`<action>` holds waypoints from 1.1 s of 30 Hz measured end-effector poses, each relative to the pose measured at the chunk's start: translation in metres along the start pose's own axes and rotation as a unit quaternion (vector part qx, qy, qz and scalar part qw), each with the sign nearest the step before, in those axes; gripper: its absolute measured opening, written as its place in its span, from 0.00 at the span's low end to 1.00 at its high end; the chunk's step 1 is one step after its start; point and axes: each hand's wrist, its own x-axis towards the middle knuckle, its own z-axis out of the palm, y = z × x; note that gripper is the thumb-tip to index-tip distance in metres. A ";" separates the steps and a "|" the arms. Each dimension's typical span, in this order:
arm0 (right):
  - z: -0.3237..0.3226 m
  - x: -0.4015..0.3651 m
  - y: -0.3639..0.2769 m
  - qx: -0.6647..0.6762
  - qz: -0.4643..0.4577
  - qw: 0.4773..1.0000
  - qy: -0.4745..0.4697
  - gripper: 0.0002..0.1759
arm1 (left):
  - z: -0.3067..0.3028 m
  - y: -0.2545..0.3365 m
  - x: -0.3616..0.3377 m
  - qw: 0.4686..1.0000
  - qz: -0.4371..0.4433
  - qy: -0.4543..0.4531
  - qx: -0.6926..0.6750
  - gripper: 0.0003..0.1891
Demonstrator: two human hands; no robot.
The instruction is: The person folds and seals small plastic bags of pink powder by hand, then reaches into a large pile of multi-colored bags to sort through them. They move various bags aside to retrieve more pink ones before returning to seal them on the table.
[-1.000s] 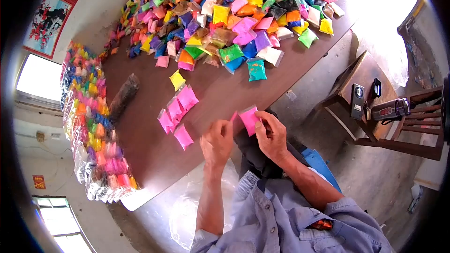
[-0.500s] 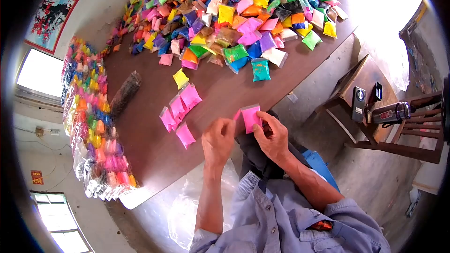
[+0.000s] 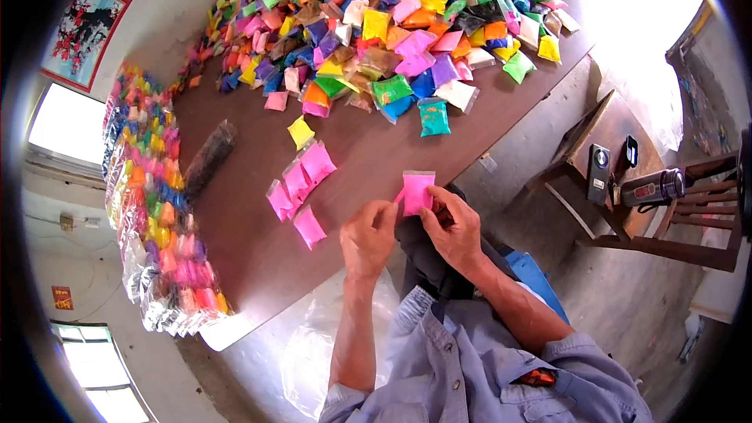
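My right hand (image 3: pixel 456 229) pinches a small clear packet (image 3: pixel 418 193) of bright pink filling by its lower right side, holding it upright at the table's near edge. Just left of it is my left hand (image 3: pixel 368 236), with thumb and fingers pressed together. A thin pink sliver shows between those fingertips and the packet; I cannot tell what the left fingers grip. Left of my hands on the brown table (image 3: pixel 368 149) lie several pink packets (image 3: pixel 297 180), with a single one (image 3: pixel 309 227) nearest me and a yellow packet (image 3: pixel 300 132) behind.
A large heap of colourful packets (image 3: pixel 407 39) covers the far table. Bundled packets in clear plastic (image 3: pixel 160 204) line the left edge, beside a dark roll (image 3: pixel 210 158). At right, a small wooden table (image 3: pixel 576 149) holds a dark device (image 3: pixel 599 174) and a flask (image 3: pixel 654 189).
My left hand has shifted slightly right and down, closer to the pink packet. The right hand still holds the packet in nearly the same place.
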 end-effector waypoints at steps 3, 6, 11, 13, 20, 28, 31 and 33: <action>-0.002 0.001 -0.003 -0.004 -0.007 1.000 -0.001 0.20 | -0.001 -0.001 0.000 1.000 -0.011 -0.005 -0.014 0.06; -0.002 0.003 -0.006 -0.002 -0.008 1.000 -0.007 0.19 | 0.000 -0.003 0.003 1.000 0.013 -0.006 -0.017 0.06; 0.000 -0.002 0.004 0.028 0.023 0.999 -0.019 0.18 | 0.003 -0.006 0.015 0.997 0.036 0.013 0.069 0.07; 0.001 -0.003 0.007 0.112 0.084 0.990 -0.018 0.17 | 0.004 -0.012 0.021 0.992 0.015 0.057 0.114 0.07; -0.005 0.002 -0.020 0.316 0.263 0.911 -0.025 0.16 | -0.002 0.002 -0.004 0.997 -0.051 0.047 -0.044 0.07; -0.010 0.006 -0.037 0.268 0.297 0.913 -0.083 0.16 | 0.017 0.023 -0.003 0.992 -0.026 0.040 -0.114 0.08; -0.007 0.000 -0.022 0.226 0.302 0.922 -0.089 0.16 | 0.028 0.020 0.000 0.994 0.039 0.025 -0.100 0.08; -0.004 -0.002 -0.015 0.234 0.288 0.926 -0.073 0.15 | 0.032 0.018 0.001 0.993 0.079 0.017 -0.084 0.07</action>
